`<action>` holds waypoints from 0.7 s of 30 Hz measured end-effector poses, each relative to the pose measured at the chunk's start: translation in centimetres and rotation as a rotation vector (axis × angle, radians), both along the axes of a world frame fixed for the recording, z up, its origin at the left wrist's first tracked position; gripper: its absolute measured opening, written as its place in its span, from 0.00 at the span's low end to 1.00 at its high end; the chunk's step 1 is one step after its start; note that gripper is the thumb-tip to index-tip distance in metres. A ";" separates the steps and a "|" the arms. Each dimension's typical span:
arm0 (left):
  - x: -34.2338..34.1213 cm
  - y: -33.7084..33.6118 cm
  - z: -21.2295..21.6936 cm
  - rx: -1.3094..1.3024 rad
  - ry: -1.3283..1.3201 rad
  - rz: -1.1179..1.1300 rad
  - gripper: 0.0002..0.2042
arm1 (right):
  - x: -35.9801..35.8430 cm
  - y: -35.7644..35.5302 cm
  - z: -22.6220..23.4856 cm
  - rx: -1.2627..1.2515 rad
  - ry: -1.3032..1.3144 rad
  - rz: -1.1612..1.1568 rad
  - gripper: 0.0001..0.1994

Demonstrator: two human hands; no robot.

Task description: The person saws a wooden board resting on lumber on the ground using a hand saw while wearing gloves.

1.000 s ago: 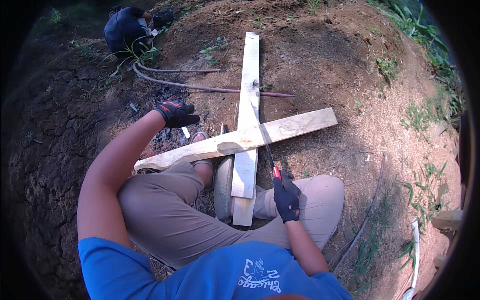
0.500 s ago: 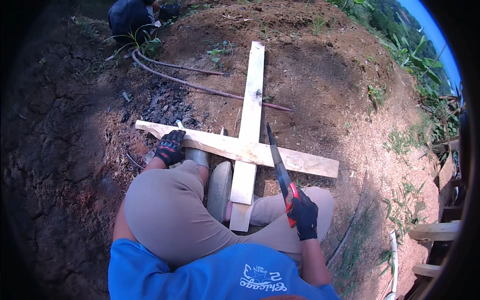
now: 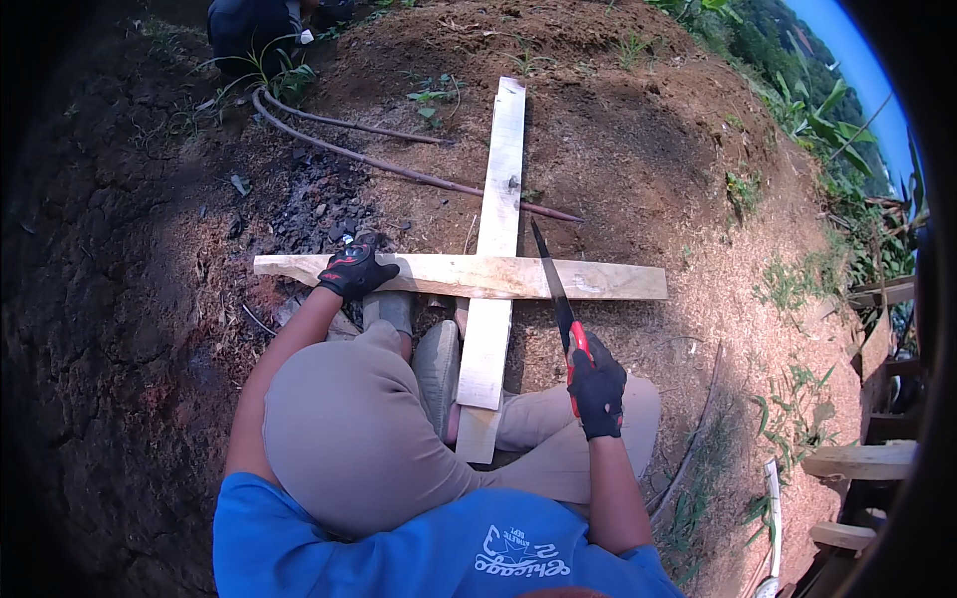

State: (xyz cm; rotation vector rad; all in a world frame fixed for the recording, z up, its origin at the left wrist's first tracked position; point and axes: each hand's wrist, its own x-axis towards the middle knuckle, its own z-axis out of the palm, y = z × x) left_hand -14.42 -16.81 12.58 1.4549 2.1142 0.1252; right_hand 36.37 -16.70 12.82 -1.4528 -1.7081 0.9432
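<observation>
A pale wooden plank (image 3: 618, 280) lies crosswise over a second long plank (image 3: 498, 219), nearly square to it. My left hand (image 3: 354, 269), in a black and red glove, grips the crosswise plank near its left end, thumb across the top; the fingertips are hidden. In a black glove, my right hand (image 3: 598, 389) is wrapped round the red handle of a hand saw (image 3: 556, 284). Its dark blade points away from me and passes above the crosswise plank, right of the crossing; whether it touches cannot be told. A short wood piece (image 3: 478, 436) shows under the long plank's near end.
My bent legs (image 3: 349, 419) flank the long plank's near end. A thin bent pole (image 3: 399, 171) runs under its far part. Charcoal bits (image 3: 319, 209) lie at left. Another person (image 3: 249, 35) is at the far left. Wooden boards (image 3: 862, 461) stick out at right.
The crosswise plank has swung from a slant to nearly level, its right end moving away from me. My left thumb now lies over it. The saw has shifted slightly away from me.
</observation>
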 end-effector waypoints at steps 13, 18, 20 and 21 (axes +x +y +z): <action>-7.8 -22.3 5.7 0.175 -0.488 0.486 0.23 | 8.0 5.3 8.9 0.085 -0.532 -0.137 0.26; 3.3 -14.2 26.7 0.476 -0.286 0.314 0.22 | 4.0 4.2 2.0 0.031 -0.991 0.096 0.37; 7.4 -12.3 31.6 0.634 -0.252 0.092 0.23 | -1.5 -0.3 1.2 0.127 -0.919 0.464 0.42; 9.9 -10.8 33.3 0.626 -0.078 -0.127 0.20 | -3.6 -2.8 0.6 0.182 -0.820 0.696 0.44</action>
